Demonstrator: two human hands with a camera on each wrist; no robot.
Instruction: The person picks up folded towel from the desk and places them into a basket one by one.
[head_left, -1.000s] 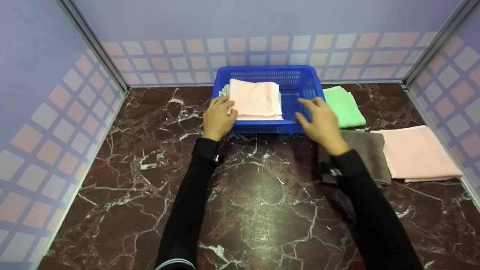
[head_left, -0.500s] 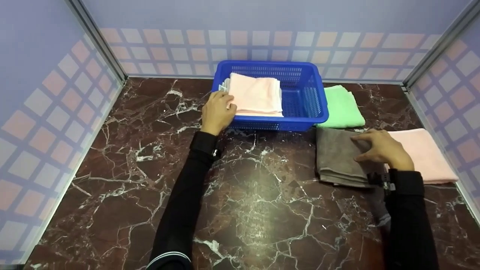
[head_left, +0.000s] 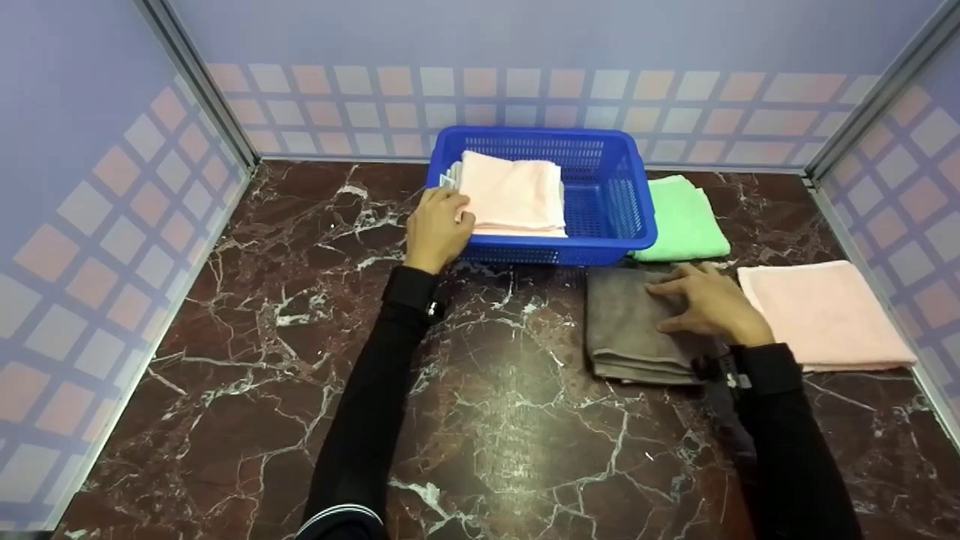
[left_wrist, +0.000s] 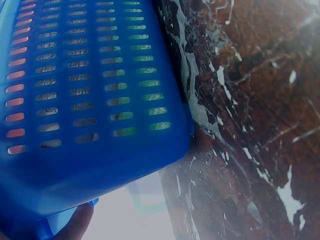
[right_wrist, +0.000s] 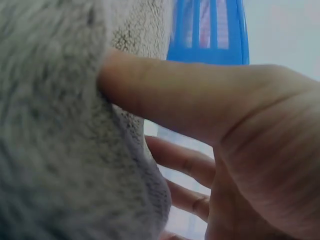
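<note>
The left hand (head_left: 436, 226) gripped the part-filled basket (head_left: 570, 243); gray cloth (head_left: 622, 319) (beneath the splayed right hand (head_left: 709, 304)), green cloth (head_left: 684, 219) and pink cloth (head_left: 832, 315) apparently remained.

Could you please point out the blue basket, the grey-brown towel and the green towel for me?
Blue basket (head_left: 570, 242): head view, on its front rim.
Grey-brown towel (head_left: 624, 319): head view, on the uncovered part of its top.
Green towel (head_left: 686, 221): head view, on the middle of its visible top.
</note>
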